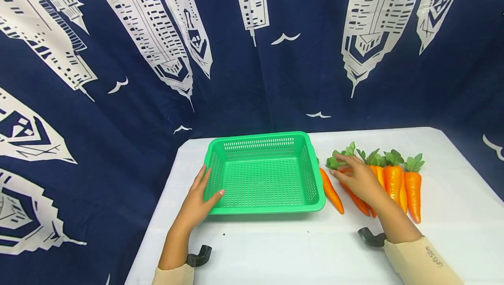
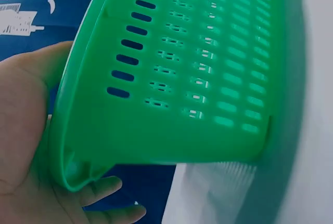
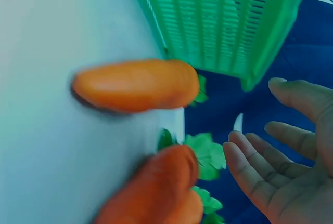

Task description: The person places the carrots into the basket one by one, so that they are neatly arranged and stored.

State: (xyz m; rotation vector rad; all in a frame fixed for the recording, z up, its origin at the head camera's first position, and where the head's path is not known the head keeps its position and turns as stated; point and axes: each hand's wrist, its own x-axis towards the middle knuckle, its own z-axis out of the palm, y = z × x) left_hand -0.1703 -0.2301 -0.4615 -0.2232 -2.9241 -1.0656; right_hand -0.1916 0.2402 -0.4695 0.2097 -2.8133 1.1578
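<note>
Head view: an empty green rectangular plastic basket with perforated walls (image 1: 260, 209) is set on the white desk (image 1: 275, 250); its near-left corner is touched by the left hand (image 1: 197, 204). One orange tapered carrot (image 1: 332, 193) is lying just beside the basket's right wall. Further right, a row of glossy orange carrots with green leafy tops (image 1: 393, 182) is laid out, tips toward the person. The right hand (image 1: 360, 177) is held over the row's left end; contact cannot be told.

Left wrist view: fingers (image 2: 101, 190) are spread outside the basket corner, not clenched; thumb tip hidden by the rim. Basket judged light, slightly flexible, best held by the rim.

Right wrist view: fingers are extended and released, nothing grasped. Carrots judged light, firm, somewhat slippery; best pinched around the thick upper body, leaves avoided.
</note>
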